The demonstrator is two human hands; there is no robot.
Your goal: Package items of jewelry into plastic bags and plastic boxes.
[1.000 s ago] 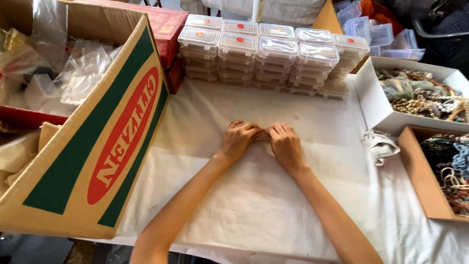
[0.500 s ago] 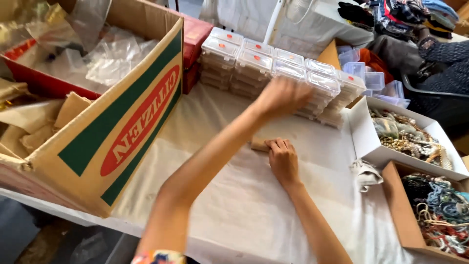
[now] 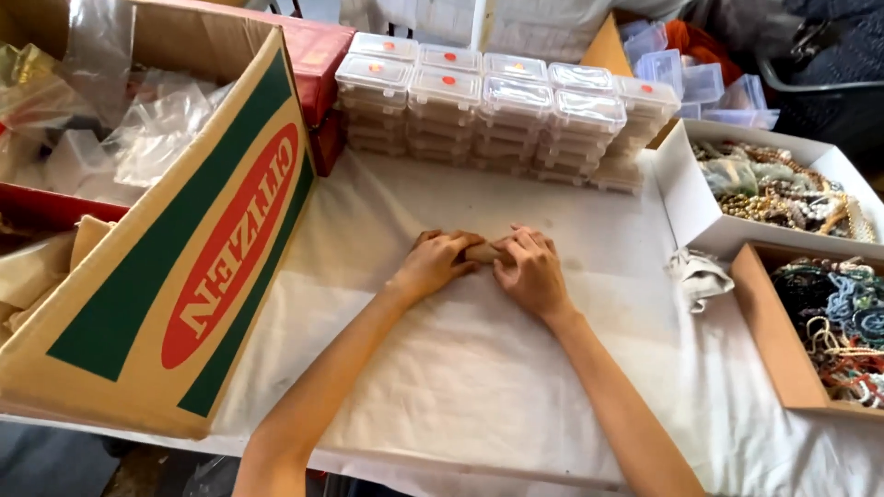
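Left hand [image 3: 433,265] and right hand [image 3: 532,273] meet mid-bench on the white cloth [image 3: 479,368], fingers curled closed on either end of a small tan, roll-like object [image 3: 485,250]; it looks light and probably soft, best pinched at its ends.

Table [image 3: 479,387] draped in a creased white cloth [image 3: 516,359]. At the far edge, stacked clear plastic boxes [image 3: 502,106] with red dots. On the left, a large cardboard carton [image 3: 175,267], tilted. On the right, a white box of beads [image 3: 773,189], a brown tray of bracelets [image 3: 829,322], a crumpled white rag [image 3: 698,274] beside them.
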